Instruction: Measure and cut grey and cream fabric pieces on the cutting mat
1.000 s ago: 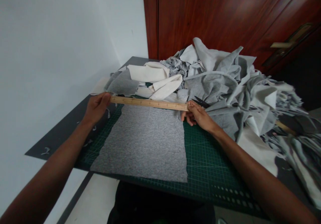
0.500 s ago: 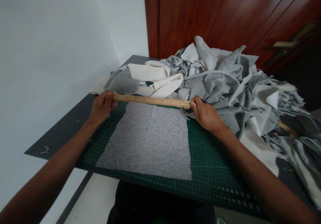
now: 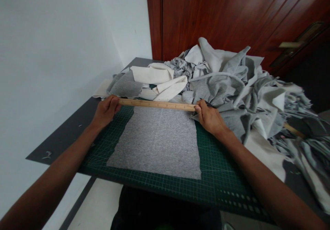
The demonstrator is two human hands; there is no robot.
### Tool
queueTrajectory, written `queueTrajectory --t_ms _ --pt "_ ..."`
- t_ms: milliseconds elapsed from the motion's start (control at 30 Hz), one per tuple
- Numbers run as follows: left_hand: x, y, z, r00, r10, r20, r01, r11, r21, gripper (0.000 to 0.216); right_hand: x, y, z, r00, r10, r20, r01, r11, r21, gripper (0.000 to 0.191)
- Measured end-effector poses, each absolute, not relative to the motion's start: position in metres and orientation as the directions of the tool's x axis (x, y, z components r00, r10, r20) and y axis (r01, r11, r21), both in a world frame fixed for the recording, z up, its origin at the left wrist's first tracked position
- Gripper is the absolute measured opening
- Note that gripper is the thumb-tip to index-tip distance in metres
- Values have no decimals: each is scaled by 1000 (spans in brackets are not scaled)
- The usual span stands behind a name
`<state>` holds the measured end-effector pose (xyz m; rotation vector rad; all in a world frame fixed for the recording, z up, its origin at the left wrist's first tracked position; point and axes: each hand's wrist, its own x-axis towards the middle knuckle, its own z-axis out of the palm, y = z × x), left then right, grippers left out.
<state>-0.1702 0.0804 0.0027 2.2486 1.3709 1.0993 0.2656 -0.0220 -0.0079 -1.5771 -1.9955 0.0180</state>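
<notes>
My left hand (image 3: 106, 111) is closed around the left end of a wooden ruler (image 3: 157, 104). My right hand (image 3: 210, 118) pinches its other end, and a thin dark item (image 3: 211, 105) sticks out behind those fingers, too little of it showing to name. The ruler lies across the far edge of a grey heathered piece of fabric (image 3: 157, 142), covering that edge. Beneath the fabric is a green cutting mat (image 3: 219, 157) with a printed grid. The fabric lies flat, with slightly ragged sides.
Behind and right of the mat rises a heap of grey and white fabric scraps (image 3: 221, 85). Cream pieces (image 3: 154, 73) lie at the back left. Small scraps (image 3: 46, 155) rest on the dark tabletop (image 3: 64, 137). A white wall and a wooden door (image 3: 219, 13) stand beyond.
The grey fabric has shifted away from me and to the right, its far edge now under the ruler. Both hands keep hold of the ruler, which sits slightly lower in view.
</notes>
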Motion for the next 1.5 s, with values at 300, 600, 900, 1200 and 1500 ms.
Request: queueTrajectory --t_ms 300,600,900,1200,1500 --pt "-172 71 10 205 865 458 775 -429 463 36 254 -18 -14 -130 907 401 644 385 -661 44" --pt "-127 -94 -30 817 530 225 499 -847 184 59 260 -13 -19 -134 910 393 536 400 -743 56" --pt "-164 -130 -44 819 541 192 530 -841 109 64 240 -41 -37 -198 920 339 727 369 -579 35" --pt "-161 -137 -24 778 579 246 555 -815 166 42 237 -65 -35 -588 741 325 674 671 -309 43" --pt "-65 -115 -29 787 535 309 514 -844 152 45 236 -57 -33 -641 692 333 583 721 -374 38"
